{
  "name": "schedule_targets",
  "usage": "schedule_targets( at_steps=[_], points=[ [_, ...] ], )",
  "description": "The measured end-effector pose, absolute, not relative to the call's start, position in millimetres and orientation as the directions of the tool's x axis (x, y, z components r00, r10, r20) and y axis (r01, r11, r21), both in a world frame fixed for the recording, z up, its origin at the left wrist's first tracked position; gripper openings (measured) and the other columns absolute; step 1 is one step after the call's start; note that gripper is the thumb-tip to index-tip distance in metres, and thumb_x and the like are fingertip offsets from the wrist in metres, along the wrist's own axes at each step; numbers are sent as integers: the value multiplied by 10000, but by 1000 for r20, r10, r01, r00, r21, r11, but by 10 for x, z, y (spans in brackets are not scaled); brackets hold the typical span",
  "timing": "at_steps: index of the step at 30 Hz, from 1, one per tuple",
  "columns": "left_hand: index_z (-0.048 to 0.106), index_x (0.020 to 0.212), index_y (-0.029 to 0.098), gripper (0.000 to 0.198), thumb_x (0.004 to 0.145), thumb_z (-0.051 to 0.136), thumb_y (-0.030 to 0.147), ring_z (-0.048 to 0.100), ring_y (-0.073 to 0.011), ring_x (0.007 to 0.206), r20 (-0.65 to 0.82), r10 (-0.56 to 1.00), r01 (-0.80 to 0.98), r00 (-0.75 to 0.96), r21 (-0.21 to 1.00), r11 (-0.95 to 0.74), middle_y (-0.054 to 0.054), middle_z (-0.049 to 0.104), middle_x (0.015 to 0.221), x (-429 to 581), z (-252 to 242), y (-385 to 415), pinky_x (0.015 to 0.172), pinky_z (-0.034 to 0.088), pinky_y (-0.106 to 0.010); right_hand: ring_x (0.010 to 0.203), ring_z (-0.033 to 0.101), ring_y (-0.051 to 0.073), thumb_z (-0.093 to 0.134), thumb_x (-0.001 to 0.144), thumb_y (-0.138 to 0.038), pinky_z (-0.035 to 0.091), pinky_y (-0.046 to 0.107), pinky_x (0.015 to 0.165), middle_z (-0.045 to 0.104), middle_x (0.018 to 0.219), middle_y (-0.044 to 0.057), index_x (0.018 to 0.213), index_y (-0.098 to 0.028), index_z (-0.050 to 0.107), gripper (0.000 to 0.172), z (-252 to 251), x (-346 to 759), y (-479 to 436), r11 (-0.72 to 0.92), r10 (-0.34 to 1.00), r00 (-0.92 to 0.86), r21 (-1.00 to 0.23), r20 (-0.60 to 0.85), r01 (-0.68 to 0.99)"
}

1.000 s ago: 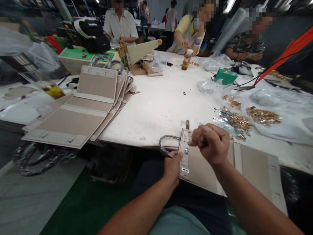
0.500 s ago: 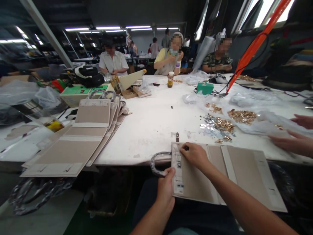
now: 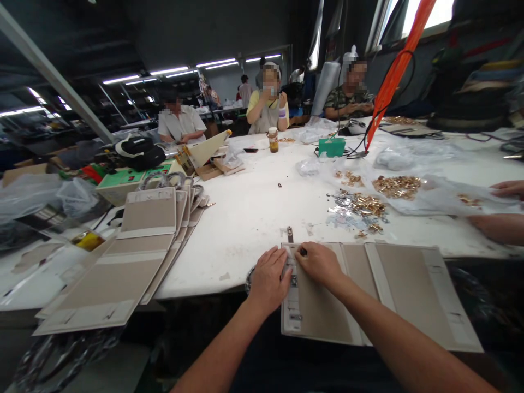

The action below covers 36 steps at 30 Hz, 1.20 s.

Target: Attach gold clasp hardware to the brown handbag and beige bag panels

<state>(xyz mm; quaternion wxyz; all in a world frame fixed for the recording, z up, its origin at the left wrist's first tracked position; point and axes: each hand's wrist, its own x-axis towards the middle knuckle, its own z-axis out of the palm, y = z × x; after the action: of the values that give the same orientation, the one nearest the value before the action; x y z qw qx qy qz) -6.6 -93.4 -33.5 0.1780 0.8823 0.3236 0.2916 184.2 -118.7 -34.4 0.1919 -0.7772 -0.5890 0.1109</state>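
Observation:
An unfolded beige bag panel (image 3: 323, 311) lies partly on the table's front edge and reaches over my lap. My left hand (image 3: 268, 278) rests on its left edge with the fingers stretched out, covering most of a plastic-wrapped handle (image 3: 248, 279). Near the panel's upper left corner, my right hand (image 3: 321, 265) is closed in a pinch. Something small and dark shows between its fingers, too hidden to name. Small metal fittings (image 3: 295, 317) sit along the pale strip by the left edge. Just beyond the corner, a strap tab with a metal end (image 3: 290, 233) lies on the table.
Similar panels (image 3: 135, 267) are stacked at left. Gold and silver metal parts (image 3: 364, 204) lie in heaps at right, some on plastic sheeting (image 3: 442, 194). Another person's hand (image 3: 510, 189) is at the right edge. A green box (image 3: 331, 146), a jar (image 3: 273, 140) and an orange-wrapped pole (image 3: 395, 76) stand farther back.
My left hand has moved up from gripping the panel's lower left edge and now lies with fingers extended beside my right hand. The right hand stays pinched near the corner. The view has shifted slightly.

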Motion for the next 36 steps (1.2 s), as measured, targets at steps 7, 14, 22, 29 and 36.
schedule_targets(
  at_steps=[7, 14, 22, 29, 36],
  points=[
    [597, 1364, 199, 395, 972, 560, 229, 597, -269, 1263, 379, 655, 566, 654, 330, -755, -116, 622, 1410, -24, -549, -700, 1078, 520, -477, 919, 694, 220, 588, 952, -354, 407, 295, 730, 772, 979, 44, 935, -241, 736, 188, -367, 1863, -1181, -220, 962, 270, -439, 53, 871],
    [600, 1357, 226, 379, 980, 580, 252, 586, -296, 1202, 279, 615, 582, 738, 197, -789, -102, 615, 1397, -2, -378, -655, 978, 528, -509, 884, 697, 216, 599, 942, -354, 399, 298, 715, 776, 949, 28, 918, -253, 742, 177, -374, 1884, -1147, -230, 960, 277, -462, 34, 856],
    [762, 1111, 268, 220, 918, 691, 189, 576, -252, 1161, 390, 700, 538, 598, 452, -711, -49, 684, 1226, 96, -487, -508, 1005, 498, -449, 880, 693, 209, 597, 944, -352, 388, 292, 702, 774, 955, 25, 914, -254, 739, 175, -370, 1896, -1151, -214, 962, 269, -477, 50, 852],
    [776, 982, 247, 152, 835, 805, 224, 593, -231, 1061, 302, 766, 582, 568, 511, -632, -36, 697, 1064, 226, -398, -408, 956, 496, -404, 851, 692, 212, 605, 939, -411, 378, 290, 682, 775, 913, 18, 878, -262, 739, 210, -344, 1889, -1140, -227, 959, 282, -499, 36, 836],
    [773, 979, 263, 131, 851, 799, 262, 603, -233, 1144, 289, 787, 597, 546, 525, -607, -34, 709, 1179, 225, -438, -404, 990, 484, -408, 836, 695, 230, 624, 929, -471, 373, 297, 664, 775, 887, 29, 861, -266, 743, 247, -299, 1872, -1082, -303, 945, 326, -452, -29, 839]
  ],
)
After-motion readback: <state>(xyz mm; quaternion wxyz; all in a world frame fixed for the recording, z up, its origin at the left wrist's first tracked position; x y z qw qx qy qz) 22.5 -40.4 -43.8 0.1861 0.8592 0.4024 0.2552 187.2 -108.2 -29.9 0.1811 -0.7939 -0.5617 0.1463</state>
